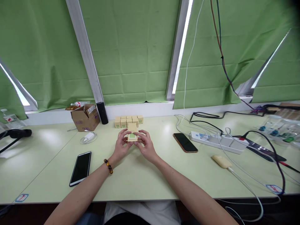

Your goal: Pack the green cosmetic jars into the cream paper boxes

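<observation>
Between my two hands is a small cardboard box (132,127) in light brown, its flap standing up and a green and white label or content showing at the front. My left hand (122,146) grips its left side, thumb low and fingers curled round the edge. On the other side my right hand (146,146) holds it the same way, the thumbs nearly meeting at the bottom. Just behind stands a row of several similar small boxes (123,122), some with green squares on their fronts. A beaded bracelet (108,166) circles my left wrist.
A phone (80,168) lies left of my forearm, another phone (185,142) to the right. Behind are an open carton (85,117), a black cylinder (102,113) and a white charger (89,137). A power strip (217,142), cables and a cream mouse-like object (221,161) occupy the right.
</observation>
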The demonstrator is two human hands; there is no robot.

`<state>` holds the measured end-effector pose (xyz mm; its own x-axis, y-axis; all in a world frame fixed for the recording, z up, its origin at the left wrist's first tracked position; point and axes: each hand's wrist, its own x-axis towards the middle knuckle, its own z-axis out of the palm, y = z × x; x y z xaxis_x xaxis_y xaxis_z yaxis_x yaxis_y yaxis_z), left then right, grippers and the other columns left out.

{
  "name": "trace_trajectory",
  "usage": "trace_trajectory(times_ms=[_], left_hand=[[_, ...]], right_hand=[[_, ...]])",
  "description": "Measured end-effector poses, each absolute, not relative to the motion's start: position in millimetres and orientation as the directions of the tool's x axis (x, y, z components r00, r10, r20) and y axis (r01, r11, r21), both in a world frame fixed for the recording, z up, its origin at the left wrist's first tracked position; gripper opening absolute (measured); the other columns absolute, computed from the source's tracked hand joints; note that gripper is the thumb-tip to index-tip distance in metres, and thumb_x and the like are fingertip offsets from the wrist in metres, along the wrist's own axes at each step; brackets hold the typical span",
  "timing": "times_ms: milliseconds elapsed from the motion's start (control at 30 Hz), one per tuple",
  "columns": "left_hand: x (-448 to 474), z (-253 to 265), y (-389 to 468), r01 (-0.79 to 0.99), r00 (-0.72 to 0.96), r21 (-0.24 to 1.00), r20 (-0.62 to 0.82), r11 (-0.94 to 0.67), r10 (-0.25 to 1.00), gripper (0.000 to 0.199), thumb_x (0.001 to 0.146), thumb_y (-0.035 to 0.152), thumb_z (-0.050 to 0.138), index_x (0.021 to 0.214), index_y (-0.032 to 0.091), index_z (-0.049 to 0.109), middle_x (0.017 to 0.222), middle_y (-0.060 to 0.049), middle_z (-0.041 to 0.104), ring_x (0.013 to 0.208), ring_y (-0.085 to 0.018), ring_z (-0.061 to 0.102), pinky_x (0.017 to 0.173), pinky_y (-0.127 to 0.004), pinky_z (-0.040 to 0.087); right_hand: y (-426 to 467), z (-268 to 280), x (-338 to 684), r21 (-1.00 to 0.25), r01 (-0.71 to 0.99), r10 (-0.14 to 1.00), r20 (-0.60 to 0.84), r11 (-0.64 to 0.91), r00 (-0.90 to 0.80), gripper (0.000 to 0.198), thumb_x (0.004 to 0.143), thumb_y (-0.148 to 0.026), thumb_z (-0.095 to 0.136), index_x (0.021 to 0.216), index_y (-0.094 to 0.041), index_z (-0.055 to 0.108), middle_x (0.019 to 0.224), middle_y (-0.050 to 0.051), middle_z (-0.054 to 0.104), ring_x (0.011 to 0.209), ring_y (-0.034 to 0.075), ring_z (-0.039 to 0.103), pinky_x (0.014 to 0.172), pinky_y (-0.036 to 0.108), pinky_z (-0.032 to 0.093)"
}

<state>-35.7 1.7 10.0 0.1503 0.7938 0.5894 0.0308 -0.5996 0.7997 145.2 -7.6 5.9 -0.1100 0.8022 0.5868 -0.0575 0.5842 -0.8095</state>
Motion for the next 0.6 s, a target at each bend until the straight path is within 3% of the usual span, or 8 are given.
trace_trajectory(times_ms=[333,500,600], left_hand=[[-31.6,7.9,2.7,0.067,0.070,0.802,0.590,-0.594,0.804,0.039,0.084,0.040,0.080,0.116,0.025,0.064,0.149,-0.012,0.040,0.085,-0.013,0.070,0.083,-0.039,0.062],[-31.5,10.3,-3.0,0.106,0.091,0.783,0.606,-0.612,0.791,0.037,0.091,0.041,0.072,0.122,0.026,0.060,0.152,-0.012,0.036,0.087,-0.013,0.070,0.083,-0.038,0.061],[-32.5,13.3,-5.9,0.149,0.134,0.757,0.623,-0.637,0.771,0.045,0.093,0.041,0.069,0.134,0.029,0.053,0.156,-0.013,0.034,0.103,-0.018,0.067,0.089,-0.038,0.059]], right_hand=[[-7.8,4.8,145.1,-0.817,-0.076,0.810,0.577,0.572,-0.102,0.036,0.094,-0.047,0.070,0.128,-0.037,0.071,0.142,0.006,0.039,0.086,0.013,0.069,0.100,0.047,0.060],[-9.3,5.6,145.3,-0.806,-0.062,0.798,0.591,0.588,-0.116,0.036,0.095,-0.044,0.069,0.130,-0.037,0.070,0.144,0.007,0.038,0.087,0.013,0.070,0.100,0.046,0.060],[-9.4,5.4,145.3,-0.785,0.008,0.782,0.615,0.619,-0.099,0.035,0.097,-0.040,0.066,0.132,-0.037,0.069,0.143,0.008,0.038,0.088,0.014,0.069,0.098,0.047,0.061]])
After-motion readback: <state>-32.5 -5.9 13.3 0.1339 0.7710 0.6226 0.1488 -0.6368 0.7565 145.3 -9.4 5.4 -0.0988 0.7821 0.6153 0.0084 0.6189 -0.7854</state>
